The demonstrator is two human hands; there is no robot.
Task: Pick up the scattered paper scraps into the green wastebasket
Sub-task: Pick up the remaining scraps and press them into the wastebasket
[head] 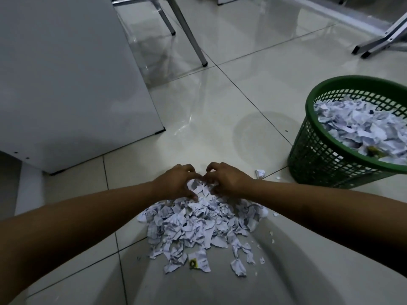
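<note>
Two bare hands meet at the far edge of one heap of torn white paper scraps (198, 227) on the pale glossy tiled floor (231, 89). The left hand (176, 183) has its fingers curled down into the scraps, with the thumb lying on the paper; the right hand (229, 180) is curled the same way, its fingertips nearly touching the left's. Both claw round scraps at the top of the heap, though how much paper each holds is hidden under the fingers.

The heap spreads toward the camera, too many pieces to count. One scrap with a yellow-and-black mark (195, 264) lies at its near edge. One crumpled white paper ball (260, 173) sits apart, between the right hand and the basket, with one tiny fleck just beside it.

One round green plastic mesh wastebasket (319, 155) stands at the right, well filled with scraps. One white cabinet (66, 84) stands at the left, and several metal furniture legs (189, 34) beyond.
</note>
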